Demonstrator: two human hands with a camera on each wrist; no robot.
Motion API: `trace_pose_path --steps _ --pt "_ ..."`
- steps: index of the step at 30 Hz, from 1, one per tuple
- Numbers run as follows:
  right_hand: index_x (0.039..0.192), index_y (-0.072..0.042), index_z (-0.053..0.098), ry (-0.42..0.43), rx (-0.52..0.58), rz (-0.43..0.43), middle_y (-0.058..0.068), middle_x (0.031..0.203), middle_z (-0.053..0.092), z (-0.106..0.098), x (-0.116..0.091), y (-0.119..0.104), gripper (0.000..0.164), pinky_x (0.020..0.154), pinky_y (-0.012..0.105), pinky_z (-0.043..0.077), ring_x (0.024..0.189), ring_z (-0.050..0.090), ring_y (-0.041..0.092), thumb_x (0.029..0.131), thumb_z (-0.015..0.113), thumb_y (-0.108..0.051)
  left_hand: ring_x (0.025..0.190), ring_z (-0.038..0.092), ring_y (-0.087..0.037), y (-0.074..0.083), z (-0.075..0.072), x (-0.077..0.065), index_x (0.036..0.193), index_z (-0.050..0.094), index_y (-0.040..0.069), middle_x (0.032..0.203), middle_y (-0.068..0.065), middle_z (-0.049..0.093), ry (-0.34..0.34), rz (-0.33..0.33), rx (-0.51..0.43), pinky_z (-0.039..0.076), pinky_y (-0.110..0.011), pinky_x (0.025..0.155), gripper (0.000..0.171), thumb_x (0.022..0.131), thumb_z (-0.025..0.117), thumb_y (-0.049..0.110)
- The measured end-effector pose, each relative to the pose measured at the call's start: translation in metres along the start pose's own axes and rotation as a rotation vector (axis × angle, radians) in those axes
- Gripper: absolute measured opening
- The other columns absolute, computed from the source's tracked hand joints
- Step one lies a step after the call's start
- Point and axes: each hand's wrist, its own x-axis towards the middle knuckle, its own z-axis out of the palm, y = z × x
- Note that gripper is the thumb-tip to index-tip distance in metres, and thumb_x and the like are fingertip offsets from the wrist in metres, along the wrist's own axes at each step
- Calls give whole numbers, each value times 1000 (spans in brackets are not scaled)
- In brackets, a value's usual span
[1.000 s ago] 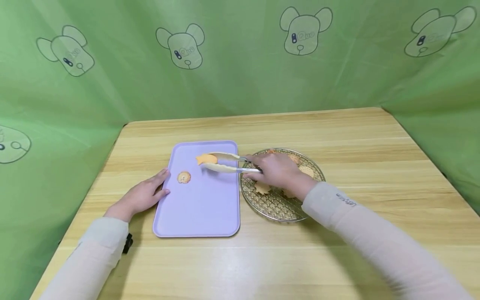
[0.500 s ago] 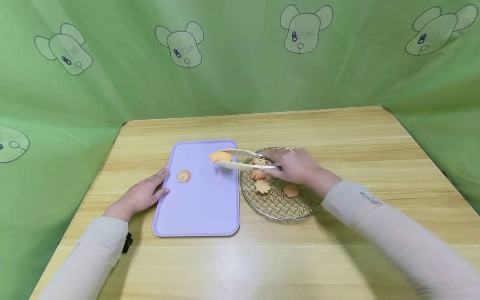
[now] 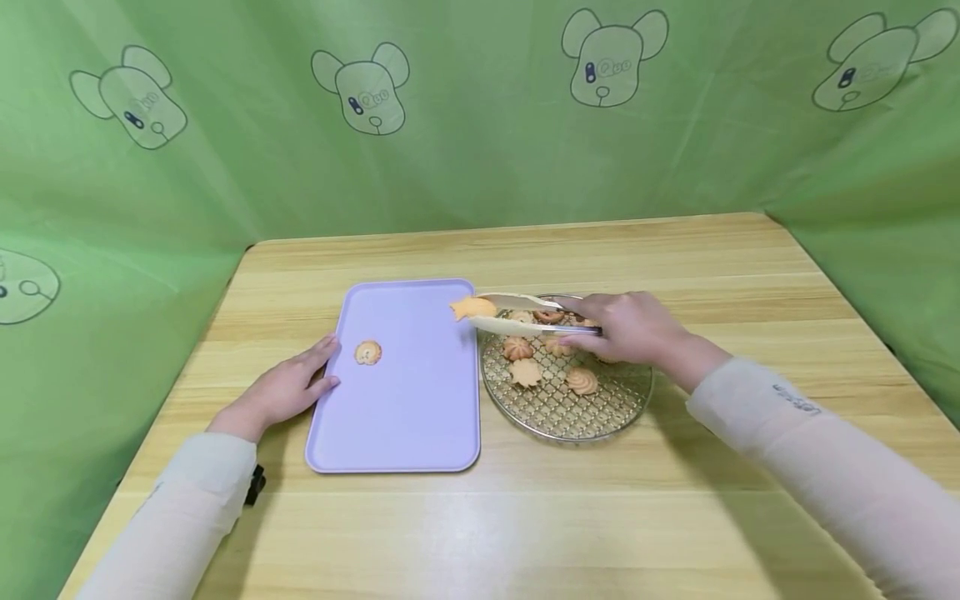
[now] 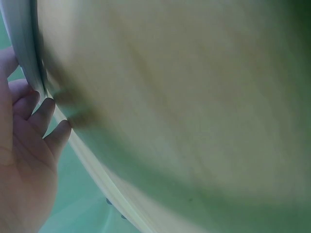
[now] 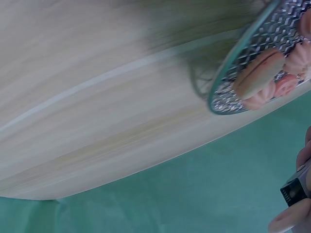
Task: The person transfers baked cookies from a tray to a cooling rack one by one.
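My right hand (image 3: 637, 329) grips metal tongs (image 3: 510, 327) with pale tips. Between the tips is an orange fish-shaped cookie (image 3: 472, 309), above the top right rim of a purple tray (image 3: 397, 425). One round cookie (image 3: 367, 352) lies on the tray's left part. On the tray's left edge rests my left hand (image 3: 281, 392), its fingers and thumb spread; the left wrist view shows the fingers (image 4: 43, 114) at that edge. Beneath the tongs and my right hand stands a round wire rack (image 3: 558, 425), with several cookies, some partly hidden. Only part of the right hand (image 5: 294, 216) shows in the right wrist view.
The rack stands close beside the tray's right edge on a wooden table (image 3: 750, 333). Green curtains (image 3: 480, 167) printed with bear heads surround the back and sides. In the right wrist view, several cookies sit near the rack's rim (image 5: 214, 99).
My right hand has moved right, carrying the tongs and fish-shaped cookie from above the tray's upper middle to its right rim. More cookies on the rack are uncovered. My left hand has stayed put.
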Motion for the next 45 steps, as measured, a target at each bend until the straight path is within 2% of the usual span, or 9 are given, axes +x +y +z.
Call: trace_pose_path --steps 5,16,21,27,32,39,45 --pt "139 -8 49 -15 5 13 18 117 64 -2 -10 10 66 78 50 53 92 66 35 89 63 -47 138 24 -37 -1 1 1 151 22 3 156 -15 17 4 3 0 23 -51 111 63 101 48 32" --pt "132 -4 56 29 -8 -38 16 108 67 -3 -34 32 63 73 50 54 87 67 34 86 67 -46 138 24 -38 -2 1 1 151 22 3 156 -15 17 8 7 -4 23 -51 111 64 101 48 32" --pt "132 -8 58 41 -26 -49 10 100 69 -4 -45 41 60 64 45 54 73 66 26 84 70 -42 138 25 -38 -3 2 0 150 23 1 155 -16 19 20 25 5 24 -51 111 63 101 48 32" --pt "127 -9 62 95 -21 -72 3 90 68 -4 -59 50 58 51 35 48 57 55 10 80 75 -40 137 26 -38 -2 2 0 150 24 1 155 -17 20 26 29 6 24 -51 110 63 101 48 33" --pt "124 -12 64 157 -23 -107 -1 87 68 -2 -71 59 56 46 30 44 53 48 3 76 79 -37 137 26 -38 -2 2 0 150 24 2 155 -16 19 24 19 5 24 -51 110 63 101 48 34" --pt "122 -13 64 219 -29 -176 3 95 71 -2 -82 72 58 44 28 42 52 46 -1 72 81 -37 137 27 -38 -3 2 -1 149 26 1 155 -17 21 39 29 8 25 -51 110 63 100 49 32" --pt "122 -16 65 245 -6 -221 -6 87 68 -3 -93 80 58 42 24 37 52 36 -6 73 80 -41 136 28 -39 -2 3 0 149 26 1 155 -16 21 40 29 6 26 -52 109 63 100 49 34"
